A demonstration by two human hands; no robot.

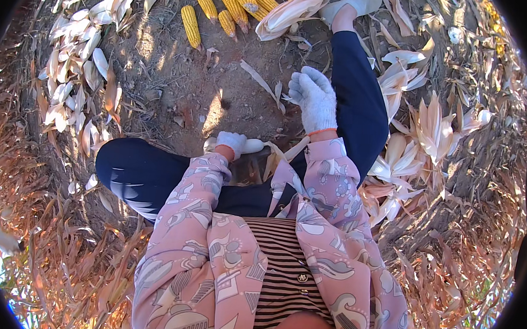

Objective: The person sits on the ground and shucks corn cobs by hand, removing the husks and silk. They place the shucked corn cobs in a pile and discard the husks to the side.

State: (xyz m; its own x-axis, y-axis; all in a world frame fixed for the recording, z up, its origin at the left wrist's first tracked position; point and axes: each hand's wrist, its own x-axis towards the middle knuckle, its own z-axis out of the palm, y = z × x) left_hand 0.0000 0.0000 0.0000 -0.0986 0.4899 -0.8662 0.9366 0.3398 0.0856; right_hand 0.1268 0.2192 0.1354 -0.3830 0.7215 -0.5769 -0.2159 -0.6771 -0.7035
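While the gloved right hand (317, 100) is held above bare soil (214, 80), its fingers bent, the gloved left hand (231, 143) is placed apart from it, beside a pale rounded object (254, 146); whether either is closed on anything cannot be told. Yellow cobs (233, 8) are heaped farther out, and a husk-wrapped ear (288, 15) is laid between them and the outstretched foot (365, 2).

Bright, dappled daylight outdoors.
Sun patches fleck the shaded soil (205, 79) towards eleven o'clock; pale husks (69, 80) shine at ten; stalks (106, 269) curve along the black circular rim.
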